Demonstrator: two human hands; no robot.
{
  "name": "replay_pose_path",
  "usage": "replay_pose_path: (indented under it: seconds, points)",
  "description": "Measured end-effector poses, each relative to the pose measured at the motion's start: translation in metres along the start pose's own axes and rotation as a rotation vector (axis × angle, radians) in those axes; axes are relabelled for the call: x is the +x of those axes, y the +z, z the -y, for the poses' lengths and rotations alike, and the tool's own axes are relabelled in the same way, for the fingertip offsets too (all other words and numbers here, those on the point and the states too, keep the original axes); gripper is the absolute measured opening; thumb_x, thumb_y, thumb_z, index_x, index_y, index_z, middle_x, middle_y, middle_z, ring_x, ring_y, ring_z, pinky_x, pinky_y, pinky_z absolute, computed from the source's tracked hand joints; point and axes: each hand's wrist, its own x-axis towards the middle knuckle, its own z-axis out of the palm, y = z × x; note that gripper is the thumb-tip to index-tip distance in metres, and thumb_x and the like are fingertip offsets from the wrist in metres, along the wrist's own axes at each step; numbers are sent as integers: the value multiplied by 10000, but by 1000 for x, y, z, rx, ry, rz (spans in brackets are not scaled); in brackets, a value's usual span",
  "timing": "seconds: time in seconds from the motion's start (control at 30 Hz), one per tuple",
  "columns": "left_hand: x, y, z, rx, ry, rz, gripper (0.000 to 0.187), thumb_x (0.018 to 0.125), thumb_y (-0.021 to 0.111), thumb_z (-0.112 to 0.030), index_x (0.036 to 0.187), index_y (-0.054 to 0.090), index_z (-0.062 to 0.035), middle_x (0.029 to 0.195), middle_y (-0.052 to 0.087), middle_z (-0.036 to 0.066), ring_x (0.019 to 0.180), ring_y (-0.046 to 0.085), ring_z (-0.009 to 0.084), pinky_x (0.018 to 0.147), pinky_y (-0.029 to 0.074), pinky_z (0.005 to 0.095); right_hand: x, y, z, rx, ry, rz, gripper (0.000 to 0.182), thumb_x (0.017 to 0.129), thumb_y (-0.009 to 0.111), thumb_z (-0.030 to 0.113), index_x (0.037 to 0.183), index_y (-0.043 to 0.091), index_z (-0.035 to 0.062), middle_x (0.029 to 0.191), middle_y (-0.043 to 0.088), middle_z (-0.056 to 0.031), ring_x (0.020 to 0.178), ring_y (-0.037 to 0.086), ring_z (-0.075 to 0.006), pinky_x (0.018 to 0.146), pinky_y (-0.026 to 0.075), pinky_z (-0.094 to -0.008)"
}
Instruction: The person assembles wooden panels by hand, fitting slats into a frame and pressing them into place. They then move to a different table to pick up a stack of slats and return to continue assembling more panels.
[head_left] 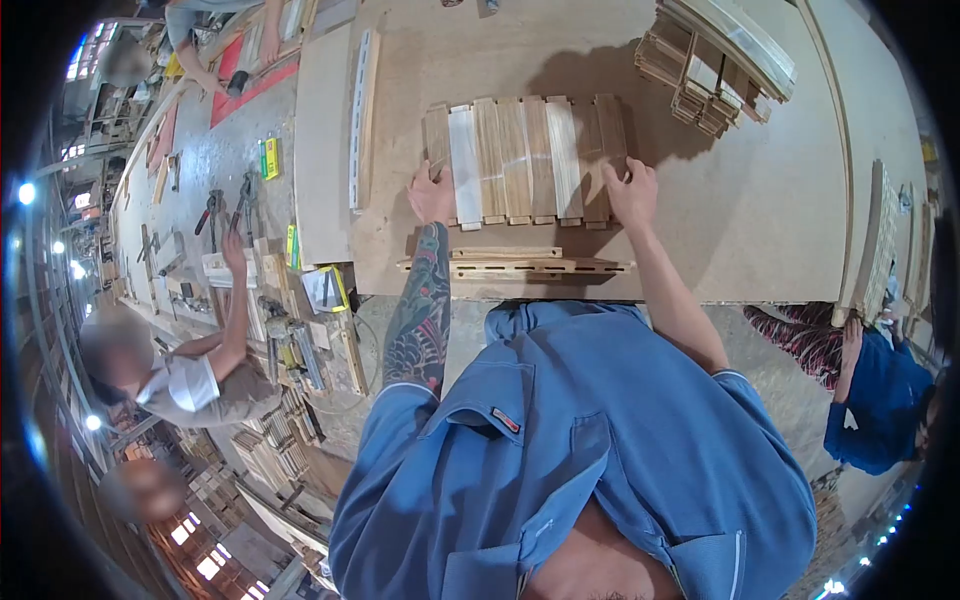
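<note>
The fisheye rim blackens every corner, and the person's blue shirt [580, 450] hides the near bench [780, 220] edge. The left hand [432, 195] and right hand [632, 190] press open fingers on the near corners of a row of wooden slats [525, 160], lying mid-bench beyond a notched rail [515, 265]. Slat stacks [715, 65] sit far right; co-workers crowd the cluttered workshop.

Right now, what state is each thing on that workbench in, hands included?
Row of wooden slats: lying flat, side by side, edges touching.
Left hand: open, pressed on the row's left end.
Right hand: open, pressed on the row's right end.
Notched wooden rails: lying flat near the bench edge, untouched.
Stack of slats: piled at the far right corner.
</note>
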Motion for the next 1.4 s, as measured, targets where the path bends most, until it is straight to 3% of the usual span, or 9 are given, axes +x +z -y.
replay_pose_path:
  seconds: [0.2,0.33,0.43,0.73,0.87,1.03,1.13,1.33,1.4]
  points:
    - [14,-54,17,-600,-207,479,463,890,723,-227,1294,629,-21,1041,726,66,907,668,138,772,523,278,-15,-3,33,109,-336,45,646,834,723,419,1329,577,30,1206,648,-187,1096,626,-347,948,492,-425]
    - [-28,-128,-25,-737,-150,585,417,911,728,-236,1271,656,-37,1024,725,33,877,646,92,750,509,247,-89,20,134,729,-203,817,601,820,813,387,1258,629,18,1098,695,-125,945,653,-161,763,537,-318]
    - [-50,-170,-23,-744,80,652,274,940,701,-191,1163,718,-32,922,710,9,784,623,66,716,500,223,-121,54,168,733,-333,1079,500,851,803,318,1206,652,0,1024,717,-99,874,653,-146,717,538,-308]
    - [-30,-287,12,-585,329,189,377,993,615,-361,982,739,-5,877,710,4,808,616,74,774,491,257,-171,116,188,572,-538,1012,320,872,767,186,1107,704,-21,1014,738,-78,877,654,-139,797,534,-298]
    - [-41,-299,-37,-739,508,187,342,985,625,-357,989,741,-34,881,704,-17,814,604,64,763,491,254,-199,81,208,413,-637,989,318,853,761,121,1140,695,1,1039,737,-74,926,666,-147,860,532,-305]
    - [-59,-272,-71,-201,795,173,423,1007,507,-442,955,742,-95,856,710,112,797,689,266,677,524,377,-212,110,178,728,-568,1021,368,860,727,30,1212,623,7,1126,679,-91,1014,634,-156,880,526,-317]
    - [-71,-249,-70,-20,739,184,538,989,456,-532,843,745,-102,752,686,171,769,673,376,667,526,486,-215,113,182,932,-739,984,317,904,662,-8,1207,572,-7,1146,624,-93,1063,595,-170,865,525,-338]
    - [-80,-254,-72,97,710,279,486,1007,450,-496,870,724,-118,789,688,114,830,656,346,696,504,459,-199,79,188,946,-432,952,254,883,700,49,1107,591,0,1136,605,-91,1050,597,-207,856,510,-334]
    - [-85,-257,-71,79,712,266,483,1004,453,-502,899,729,-119,796,688,112,822,656,344,694,502,457,-151,44,212,81,-856,972,352,882,686,150,1184,561,18,1215,565,-141,1144,548,-300,946,466,-413]
